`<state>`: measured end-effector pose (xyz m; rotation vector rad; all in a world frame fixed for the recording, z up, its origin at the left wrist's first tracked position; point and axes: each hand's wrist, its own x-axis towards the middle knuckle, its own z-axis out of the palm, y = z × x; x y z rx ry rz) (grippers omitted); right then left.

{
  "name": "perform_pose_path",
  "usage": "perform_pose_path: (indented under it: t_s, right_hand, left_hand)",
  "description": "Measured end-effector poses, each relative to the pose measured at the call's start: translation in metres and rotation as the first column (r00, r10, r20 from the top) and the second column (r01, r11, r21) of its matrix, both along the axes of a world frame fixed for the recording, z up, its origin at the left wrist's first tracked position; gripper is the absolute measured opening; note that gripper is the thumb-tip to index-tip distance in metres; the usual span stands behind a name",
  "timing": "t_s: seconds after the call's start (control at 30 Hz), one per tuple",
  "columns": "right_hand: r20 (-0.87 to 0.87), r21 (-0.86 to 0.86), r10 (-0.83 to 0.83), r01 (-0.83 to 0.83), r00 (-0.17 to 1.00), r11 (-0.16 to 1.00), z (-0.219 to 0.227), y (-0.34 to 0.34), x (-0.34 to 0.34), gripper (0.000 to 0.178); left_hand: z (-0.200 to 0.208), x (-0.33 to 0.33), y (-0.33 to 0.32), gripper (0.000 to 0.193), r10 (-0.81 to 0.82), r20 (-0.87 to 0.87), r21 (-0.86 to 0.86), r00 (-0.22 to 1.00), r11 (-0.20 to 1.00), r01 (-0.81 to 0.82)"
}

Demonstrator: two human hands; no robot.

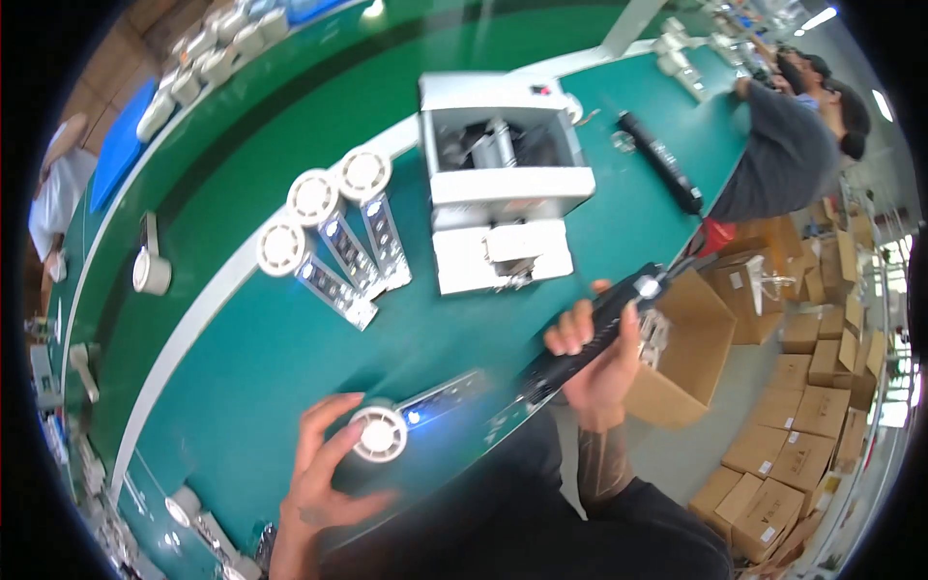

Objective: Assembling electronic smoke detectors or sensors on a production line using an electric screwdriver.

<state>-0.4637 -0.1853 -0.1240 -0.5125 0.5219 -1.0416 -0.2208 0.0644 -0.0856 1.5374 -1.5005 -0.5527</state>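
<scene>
My right hand is wrapped round a black electric screwdriver, held tilted with its tip low, near the table's front edge. Just left of that tip lies a small handheld fan, its round white grille facing up and its handle open on a circuit board with a blue light. At the grille's left rim is my left hand, fingers and thumb spread apart. The fingertips seem to touch the rim; the thumb is blurred and clear of it.
Three similar opened fans lie at the back left. Behind them runs a green conveyor belt. A white-grey machine stands mid-table, with another black screwdriver to its right. An open carton sits beside my right arm. A co-worker's dark sleeve reaches in.
</scene>
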Motion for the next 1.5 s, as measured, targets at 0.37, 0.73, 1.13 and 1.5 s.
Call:
perform_pose_path:
  t_s: [0.37,0.73,1.13,1.5]
  right_hand:
    - [-0.015,-0.086,-0.006,0.005,1.000,0.996,0.118,-0.162,-0.035,0.049]
    - [0.547,-0.386,0.487,-0.311,0.680,0.868,0.137,-0.066,-0.040,0.075]
    - [0.130,-0.771,0.064,0.060,0.989,0.634,0.137,-0.030,0.015,0.084]
    - [-0.337,-0.837,-0.265,-0.159,0.903,0.524,0.151,-0.030,0.122,0.101]
  left_hand:
    - [-0.021,-0.018,-0.017,0.078,0.074,0.073,0.040,0.995,0.996,-0.077]
    - [-0.028,-0.013,-0.011,0.086,0.077,0.135,-0.043,0.988,0.996,-0.072]
    - [-0.015,-0.015,-0.039,0.079,0.022,-0.017,0.053,1.000,0.998,-0.021]
    - [-0.040,-0.017,-0.068,0.092,0.149,-0.070,-0.038,0.986,0.988,-0.152]
